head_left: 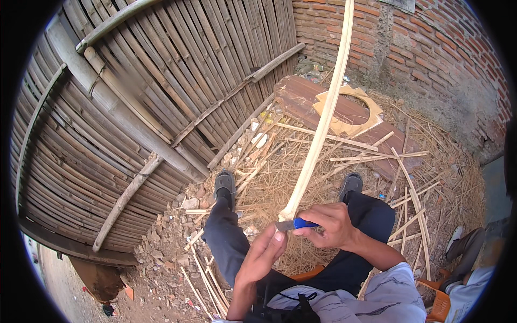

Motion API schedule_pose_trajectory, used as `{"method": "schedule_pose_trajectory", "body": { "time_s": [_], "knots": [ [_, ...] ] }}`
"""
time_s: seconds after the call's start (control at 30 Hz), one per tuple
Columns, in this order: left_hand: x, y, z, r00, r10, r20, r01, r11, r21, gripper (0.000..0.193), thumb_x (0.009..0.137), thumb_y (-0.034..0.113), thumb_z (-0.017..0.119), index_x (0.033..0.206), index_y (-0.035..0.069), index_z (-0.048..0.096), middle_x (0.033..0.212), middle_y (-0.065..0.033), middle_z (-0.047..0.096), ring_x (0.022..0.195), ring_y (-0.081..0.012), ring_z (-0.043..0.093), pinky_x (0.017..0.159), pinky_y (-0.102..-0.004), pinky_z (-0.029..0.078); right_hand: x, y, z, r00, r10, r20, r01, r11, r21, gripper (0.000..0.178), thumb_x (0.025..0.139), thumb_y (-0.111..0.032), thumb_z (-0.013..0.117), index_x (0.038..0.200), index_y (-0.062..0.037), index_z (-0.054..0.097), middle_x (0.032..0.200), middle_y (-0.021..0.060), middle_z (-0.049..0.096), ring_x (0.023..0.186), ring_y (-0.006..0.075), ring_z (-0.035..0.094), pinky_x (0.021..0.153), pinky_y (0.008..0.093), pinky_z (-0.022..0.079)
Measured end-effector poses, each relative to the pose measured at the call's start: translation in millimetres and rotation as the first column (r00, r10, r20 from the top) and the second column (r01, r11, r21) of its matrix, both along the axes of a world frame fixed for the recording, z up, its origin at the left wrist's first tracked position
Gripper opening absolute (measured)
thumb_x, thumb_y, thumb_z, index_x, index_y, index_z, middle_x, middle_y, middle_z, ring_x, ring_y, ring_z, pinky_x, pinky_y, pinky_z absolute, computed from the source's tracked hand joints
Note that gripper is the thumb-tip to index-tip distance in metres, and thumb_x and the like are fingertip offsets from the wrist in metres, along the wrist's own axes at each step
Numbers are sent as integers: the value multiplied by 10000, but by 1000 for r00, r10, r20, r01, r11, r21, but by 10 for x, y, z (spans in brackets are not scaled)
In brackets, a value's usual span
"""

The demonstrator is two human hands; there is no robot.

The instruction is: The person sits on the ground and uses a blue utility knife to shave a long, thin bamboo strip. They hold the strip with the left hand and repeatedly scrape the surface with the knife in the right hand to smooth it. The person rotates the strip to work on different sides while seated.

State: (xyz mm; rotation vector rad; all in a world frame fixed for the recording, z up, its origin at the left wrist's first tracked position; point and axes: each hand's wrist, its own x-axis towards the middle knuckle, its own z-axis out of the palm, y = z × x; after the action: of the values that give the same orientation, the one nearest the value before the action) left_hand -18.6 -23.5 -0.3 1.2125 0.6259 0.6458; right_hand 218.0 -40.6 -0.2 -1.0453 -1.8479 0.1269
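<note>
A long pale bamboo strip point(319, 137) runs from my hands up and away past the top of the view. My right hand point(333, 222) is wrapped round the blue handle of a knife point(305, 223). Its short grey blade lies crosswise over the near end of the strip, where the bamboo looks rough and notched. My left hand point(263, 252) is closed at that same end, thumb and fingers pressed together just below the blade. The part of the strip inside my left hand is hidden.
Split bamboo sticks point(414, 204) and shavings lie around my feet. Beyond them is a brown board point(301, 99) with a cut-out yellowish panel point(371, 126) on it. A bamboo-slat wall point(177, 64) stands left, a brick wall point(431, 59) behind. Another person's leg point(466, 247) shows at right.
</note>
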Motion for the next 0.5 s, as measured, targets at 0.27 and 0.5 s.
{"method": "schedule_pose_trajectory", "body": {
  "time_s": [0.27, 0.5],
  "knots": [
    [21, 34, -122, 981, 63, -183, 6, 935, 356, 307, 1134, 214, 636, 1389, 46, 602, 948, 20, 529, 851, -113, 502, 749, -300, 449, -11, -16, 1, 999, -15, 30, 15, 1000, 12, 296, 880, -313, 898, 1011, -70, 791, 749, 52, 721, 580, 230, 706, 510, 349, 542],
    [75, 9, -94, 956, 129, -262, -39, 945, 324, 302, 1157, 243, 579, 1361, 24, 616, 910, -74, 615, 818, -168, 564, 749, -365, 481, -29, -39, 39, 994, -69, 83, 68, 998, 11, 297, 883, -314, 893, 1025, -75, 789, 729, 46, 699, 580, 228, 700, 513, 347, 542]
  ]
}}
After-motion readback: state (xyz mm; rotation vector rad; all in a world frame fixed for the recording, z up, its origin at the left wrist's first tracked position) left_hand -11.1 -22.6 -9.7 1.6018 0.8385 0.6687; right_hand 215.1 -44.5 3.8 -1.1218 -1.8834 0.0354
